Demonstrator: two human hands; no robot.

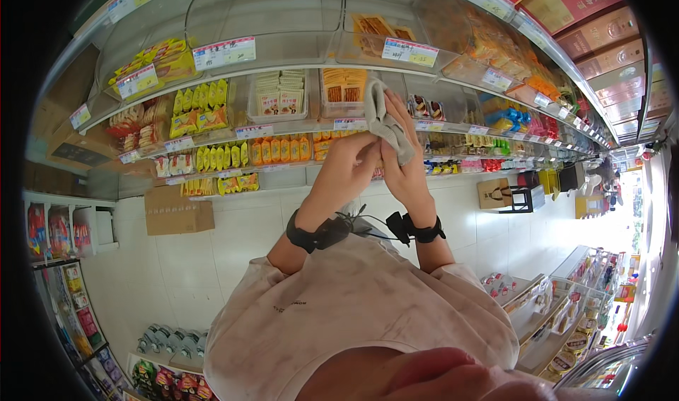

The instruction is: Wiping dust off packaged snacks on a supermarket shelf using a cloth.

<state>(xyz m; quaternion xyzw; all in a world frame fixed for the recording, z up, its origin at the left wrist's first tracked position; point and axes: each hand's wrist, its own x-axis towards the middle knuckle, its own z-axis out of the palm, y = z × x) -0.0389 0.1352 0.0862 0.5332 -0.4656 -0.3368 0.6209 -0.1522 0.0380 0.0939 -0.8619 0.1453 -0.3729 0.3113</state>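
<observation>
Both my hands are together in front of the snack shelves. A folded grey cloth (390,128) lies against my right hand (406,136), pinched between its thumb and fingers. My left hand (353,162) meets the right one just below the cloth, with its fingertips near the cloth's lower edge; whether it grips any of the cloth is hidden. Behind the cloth stands a clear plastic bin of orange snack packets (344,85), and left of it a bin of pale green packets (279,96). A printed price tag (350,124) sits on the shelf edge beside my hands.
Tiered shelves of packaged snacks (209,106) curve across the front. A cardboard box (177,210) stands on the tiled floor at left. A black stool (522,198) is at right. Behind me are water bottles (172,342) and a display rack (562,316).
</observation>
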